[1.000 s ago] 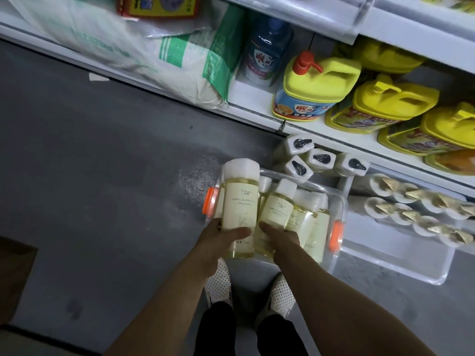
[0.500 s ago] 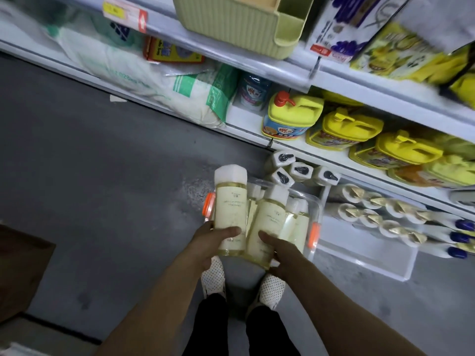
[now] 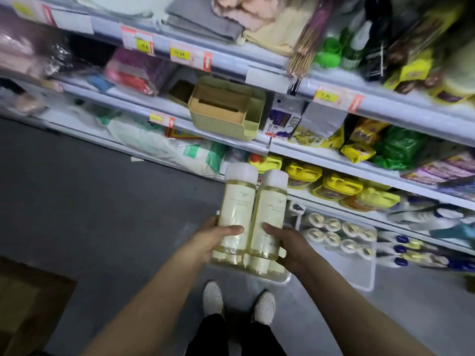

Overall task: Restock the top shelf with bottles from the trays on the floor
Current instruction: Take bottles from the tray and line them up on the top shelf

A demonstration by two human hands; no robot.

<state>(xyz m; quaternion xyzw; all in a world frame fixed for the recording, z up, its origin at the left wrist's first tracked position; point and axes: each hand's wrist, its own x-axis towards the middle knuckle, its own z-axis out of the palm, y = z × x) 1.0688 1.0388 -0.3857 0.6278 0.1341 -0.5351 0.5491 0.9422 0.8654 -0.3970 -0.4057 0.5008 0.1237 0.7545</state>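
Two bottles, the left bottle [image 3: 237, 211] and the right bottle [image 3: 270, 214], are held upright side by side in front of the person, each with a white cap on top and pale yellow liquid inside. In the head view, the only view, the left hand [image 3: 218, 237] wraps around the lower body of the left bottle, thumb across its front. The right hand [image 3: 288, 244] wraps around the lower body of the right bottle in the same way. The two bottles touch or nearly touch along their sides. Their long axes run straight up, caps pointing toward the shelving.

Below the hands, a clear tray [image 3: 280, 277] on the floor holds more of the same bottles. A second tray [image 3: 370, 276] at its right, against the base of the shelving, holds white capped bottles lying in rows.

The shelving [image 3: 231, 60] rises ahead and above the hands, blurred. The top shelf is not clearly in view; it seems to lie up and forward of both grips, so each bottle likely needs a lift cap first. Neither hand appears nearer.
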